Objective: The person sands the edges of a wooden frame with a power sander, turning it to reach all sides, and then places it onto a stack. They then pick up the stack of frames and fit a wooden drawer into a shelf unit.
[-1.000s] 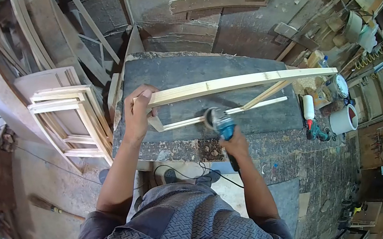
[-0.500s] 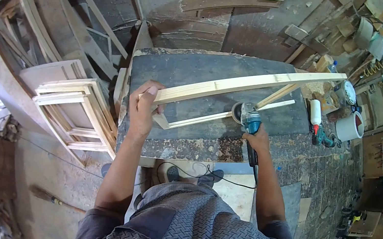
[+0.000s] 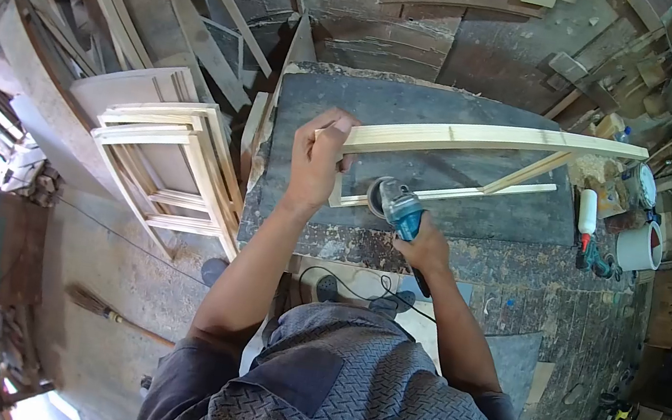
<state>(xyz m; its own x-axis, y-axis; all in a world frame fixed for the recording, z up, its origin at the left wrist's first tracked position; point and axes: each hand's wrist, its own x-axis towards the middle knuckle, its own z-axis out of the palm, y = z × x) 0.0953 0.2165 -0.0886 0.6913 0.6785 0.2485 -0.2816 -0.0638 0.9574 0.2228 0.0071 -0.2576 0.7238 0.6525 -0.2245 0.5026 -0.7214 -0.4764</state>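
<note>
My left hand [image 3: 320, 155] is wrapped round the left end of a pale wooden frame [image 3: 486, 138]. The frame stands tilted on its edge, its long upper rail raised and its lower rail close over the dark bench top [image 3: 473, 224]. In my right hand [image 3: 432, 246] is a teal and silver angle grinder [image 3: 406, 217], gripped round its body. Its round disc [image 3: 378, 196] overlaps the lower rail near the left corner, a short way below and right of my left hand.
Several pale frames [image 3: 205, 157] lean left of the bench. A white glue bottle [image 3: 588, 211], a teal power tool [image 3: 602, 264] and a white bucket [image 3: 636, 246] stand at the right. A broom [image 3: 112, 316] lies on the floor. A black cord [image 3: 327, 270] hangs by the bench's front edge.
The grinder has moved left along the lower rail, closer to my left hand, and a little nearer my body. My left hand still grips the frame. The camera view has shifted.
</note>
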